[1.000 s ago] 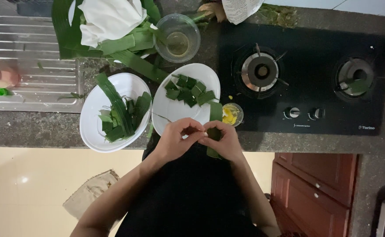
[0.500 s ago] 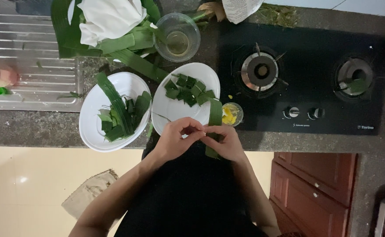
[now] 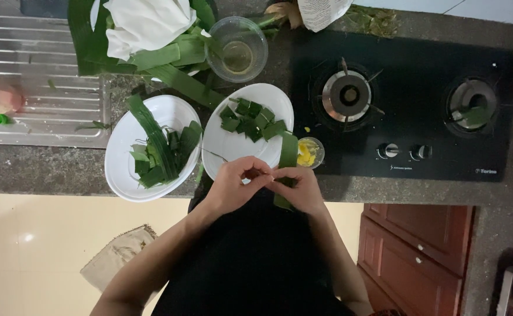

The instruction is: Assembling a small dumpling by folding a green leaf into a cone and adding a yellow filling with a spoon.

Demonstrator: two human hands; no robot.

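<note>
A long green leaf strip runs from the right white plate down to my fingers at the counter's front edge. My left hand and my right hand meet fingertip to fingertip and pinch the strip's lower end, part of it hidden under my right hand. The right white plate carries several small folded leaf pieces. The left white plate holds leaf scraps and a long strip. A small cup of yellow filling stands just beyond my right hand.
A clear plastic cup and a pile of long green leaves with a white cloth lie at the back. A black two-burner gas hob fills the right. A steel sink drainboard is at left.
My hands stay at the counter edge; the fingers have worked closer together on the leaf strip. The plates and the cups have not moved.
</note>
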